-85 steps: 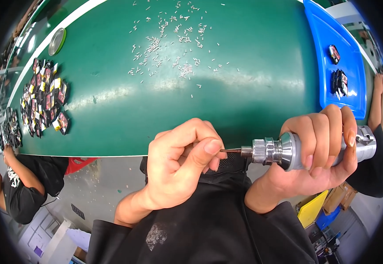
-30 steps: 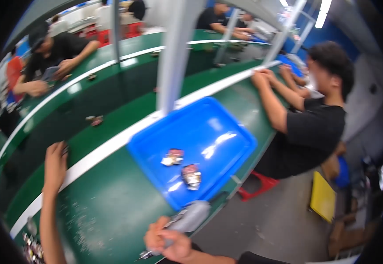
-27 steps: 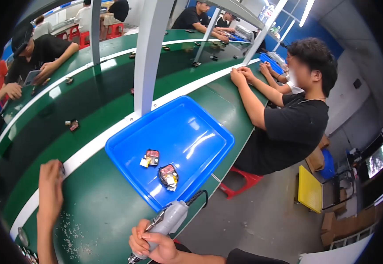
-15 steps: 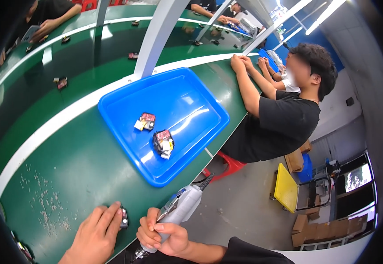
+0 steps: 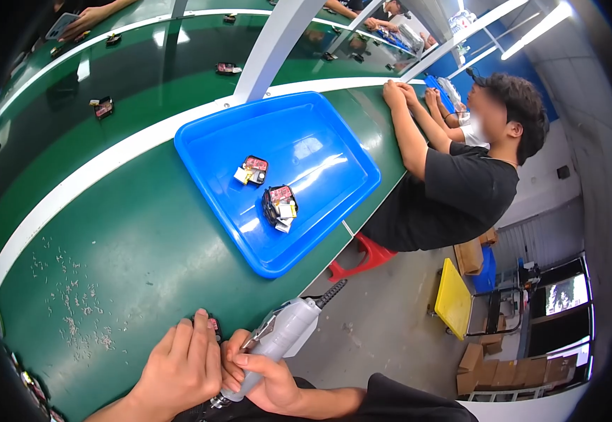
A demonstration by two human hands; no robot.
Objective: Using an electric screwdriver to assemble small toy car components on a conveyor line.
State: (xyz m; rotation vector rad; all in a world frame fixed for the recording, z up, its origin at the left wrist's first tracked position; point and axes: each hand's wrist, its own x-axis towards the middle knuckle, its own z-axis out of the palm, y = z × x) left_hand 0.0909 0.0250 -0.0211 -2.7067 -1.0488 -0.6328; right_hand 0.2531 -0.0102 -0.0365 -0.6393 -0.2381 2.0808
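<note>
My right hand [image 5: 262, 376] is wrapped round a grey-white electric screwdriver [image 5: 281, 336], whose cord rises from its upper end. The metal tip points down and left, close below my left hand. My left hand [image 5: 183, 362] bends its fingers over a small dark, red-faced module [image 5: 215, 326] at the table edge; most of that module is hidden. My two hands lie side by side, almost touching. In the blue tray [image 5: 216, 211] beyond them lie two similar black-and-red modules [image 5: 255, 170] [image 5: 281, 204] with white and yellow parts attached.
Tiny pale scraps [image 5: 81, 309] are scattered over the green table [image 5: 144, 246] at left. Behind a white rail and post [image 5: 264, 56], more modules rest on a dark green strip. At right sits a co-worker in black [image 5: 468, 183]; a yellow cart [image 5: 454, 297] and cardboard boxes stand beyond.
My left hand has come closer to my right hand, and the module under it is now more hidden. The screwdriver stays in my right hand. The whole view has shifted slightly.
</note>
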